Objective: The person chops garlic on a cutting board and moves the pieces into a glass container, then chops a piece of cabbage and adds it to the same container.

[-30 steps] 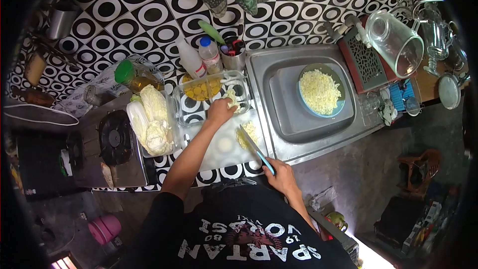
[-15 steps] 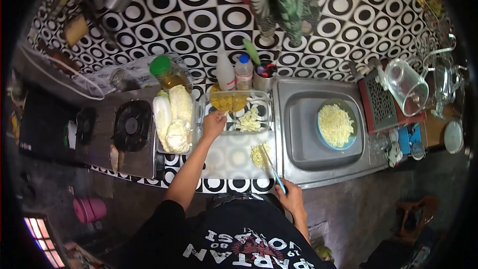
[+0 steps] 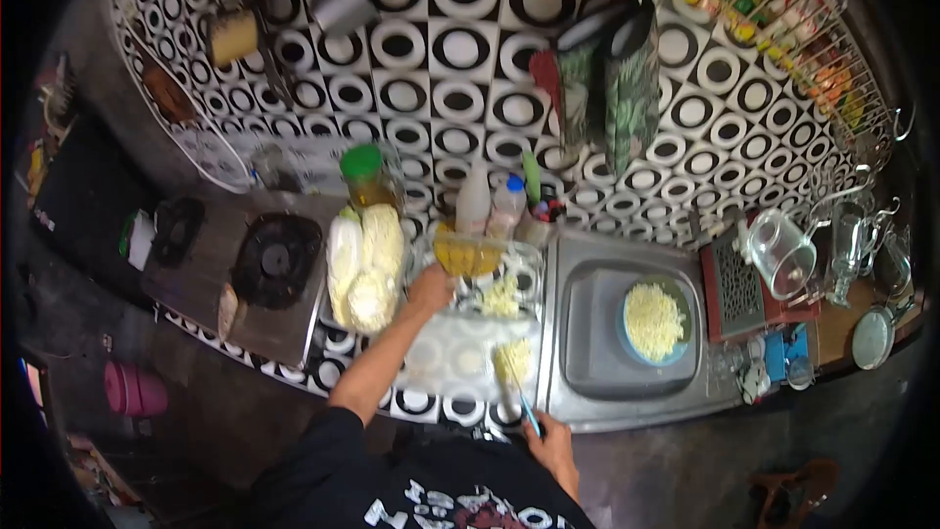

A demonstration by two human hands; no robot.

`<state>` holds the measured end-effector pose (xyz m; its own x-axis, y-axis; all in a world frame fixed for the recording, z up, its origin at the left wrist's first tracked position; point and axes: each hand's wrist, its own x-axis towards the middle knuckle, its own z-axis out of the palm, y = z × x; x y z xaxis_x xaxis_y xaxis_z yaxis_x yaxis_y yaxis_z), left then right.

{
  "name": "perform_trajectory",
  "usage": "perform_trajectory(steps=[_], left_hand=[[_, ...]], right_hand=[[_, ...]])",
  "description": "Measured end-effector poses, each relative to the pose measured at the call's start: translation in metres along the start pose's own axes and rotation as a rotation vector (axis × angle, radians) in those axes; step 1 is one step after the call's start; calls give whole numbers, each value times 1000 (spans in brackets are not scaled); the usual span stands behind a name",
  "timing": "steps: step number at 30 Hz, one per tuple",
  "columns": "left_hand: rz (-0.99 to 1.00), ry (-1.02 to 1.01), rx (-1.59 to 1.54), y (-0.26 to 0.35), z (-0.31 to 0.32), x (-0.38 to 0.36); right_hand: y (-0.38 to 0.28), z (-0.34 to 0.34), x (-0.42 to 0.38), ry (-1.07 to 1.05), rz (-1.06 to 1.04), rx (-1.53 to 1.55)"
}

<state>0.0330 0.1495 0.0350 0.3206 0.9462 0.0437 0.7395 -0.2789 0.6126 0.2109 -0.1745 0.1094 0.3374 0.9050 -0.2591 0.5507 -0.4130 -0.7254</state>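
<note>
My left hand (image 3: pixel 431 288) is over the left part of a clear plastic container (image 3: pixel 538 286), its fingers drawn together; anything between them is too blurred to name. Pale cut vegetable pieces (image 3: pixel 501 298) lie in the container's right part, and yellowish pieces (image 3: pixel 464 257) show at its back. My right hand (image 3: pixel 552 443) grips a knife (image 3: pixel 530 413) by its blue handle. The blade rests at a small heap of finely chopped pale vegetable (image 3: pixel 512 360) on a whitish translucent cutting board (image 3: pixel 441 358).
Napa cabbages and cauliflower-like heads (image 3: pixel 368 269) stand left of the container, beside a stove (image 3: pixel 277 260). Bottles (image 3: pixel 474 201) and a green-lidded jar (image 3: pixel 362 171) are behind. The sink (image 3: pixel 587 372) at right holds a bowl of chopped vegetable (image 3: pixel 654 321).
The camera view has shifted and tilted upward, so the counter sits lower. My left hand has moved slightly along the container's near side. My right hand still holds the knife at the heap.
</note>
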Motion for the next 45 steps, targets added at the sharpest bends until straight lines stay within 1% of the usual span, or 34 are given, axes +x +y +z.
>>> perform_trajectory(steps=[1, 2, 3, 4, 5, 6, 7, 8, 9, 10, 12, 14, 16, 17, 18, 19, 21, 24, 26, 27, 28, 30, 31, 32, 34, 35, 36, 38, 40, 41, 43, 44, 45], left_hand=[[-14, -72, 22, -9, 14, 4], [249, -102, 342, -7, 14, 6], [97, 5, 202, 4, 15, 1], [310, -22, 227, 2, 6, -7], [301, -26, 191, -1, 6, -10], [353, 117, 97, 6, 2, -16], [363, 283, -19, 15, 3, -20], [381, 309, -15, 16, 6, -16], [353, 315, -54, 14, 11, -17], [315, 315, -91, 11, 14, -24], [297, 339, -72, 12, 19, -31], [280, 344, -41, 12, 15, -28], [209, 479, -84, 21, 16, -34], [317, 577, -24, 24, 12, -32], [309, 578, -17, 24, 9, -33], [300, 535, -63, 23, 7, -40], [292, 525, -104, 24, 2, -39], [301, 530, -118, 24, 1, -47], [272, 513, -53, 19, 5, -59], [285, 609, -47, 22, 3, -61], [292, 614, -41, 19, 0, -57], [252, 565, -88, 15, 2, -60], [215, 606, -121, 18, 1, -57], [227, 602, -132, 21, 0, -52], [125, 648, -112, 25, -1, -47], [165, 746, -216, 31, 2, -40], [174, 741, -225, 37, 5, -36], [186, 639, -291, 45, 10, -41], [183, 619, -310, 48, 15, -48], [167, 612, -318, 48, 19, -56], [116, 581, -350, 44, 27, -86], [84, 559, -374, 41, 33, -106], [51, 505, -383, 34, 42, -127]], right_hand=[[13, 5, 1, -43, -18, -41], [17, 8, 3, 4, -110, -31], [33, 18, 7, 32, -180, -22], [40, 23, 10, 45, -226, -17], [15, 10, 7, -51, -113, 5], [-8, -4, 5, -151, 2, 21], [-2, -2, 11, -143, -22, 38], [11, 4, 16, -136, -45, 55], [22, 9, 21, -100, -105, 84], [19, 7, 19, -102, -117, 86], [11, -3, 18, -43, -209, -25], [17, -1, 25, -35, -250, 21], [18, -8, 26, -130, -174, 71], [25, -7, 29, -114, -219, 69], [22, -10, 25, -124, -222, 70], [18, -14, 18, -128, -217, 75], [19, -20, 27, -132, -243, 72], [41, -14, 47, -161, -258, 162], [64, -5, 58, -246, -258, 205], [61, -6, 57, -66, -517, 138], [48, -11, 58, -60, -525, 142], [28, -25, 52, -152, -378, -3], [29, -21, 52, -61, -489, -13], [24, -23, 51, -46, -484, -18], [10, -28, 43, -167, -361, -52], [15, -23, 39, -89, -422, -44], [16, -20, 40, -76, -417, -47], [19, -9, 33, -129, -274, 83], [16, -1, 22, -74, -250, 77], [12, 2, 14, -19, -203, 50], [8, 14, 1, 61, -138, -12], [5, 22, -3, 39, -33, 26], [-1, 28, -7, 22, -17, 42]])
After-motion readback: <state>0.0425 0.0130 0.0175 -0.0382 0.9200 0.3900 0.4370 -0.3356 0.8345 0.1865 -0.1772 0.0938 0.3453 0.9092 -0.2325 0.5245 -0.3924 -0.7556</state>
